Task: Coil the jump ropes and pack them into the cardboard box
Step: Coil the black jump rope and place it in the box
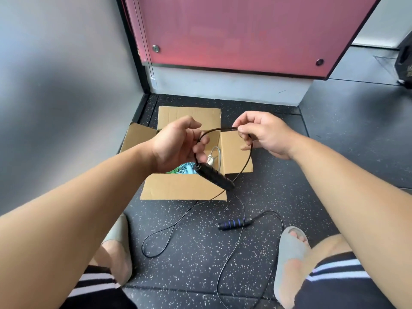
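An open cardboard box [182, 188] stands on the speckled floor with green, blue and white ropes coiled inside [185, 169]. My left hand [176, 143] grips the black jump rope's cord just above one black handle [215, 177], which hangs over the box. My right hand [265, 132] pinches the same cord [217, 130] a short arc away, above the box's right flap. The rest of the cord trails in loops on the floor [156, 237]. The second handle [235, 224], black with blue rings, lies on the floor in front of the box.
A grey wall stands on the left, and a pink panel [234, 34] over a pale base closes the back. My two feet in grey slides [289, 253] flank the loose cord. A dark bag [404, 61] sits at the far right.
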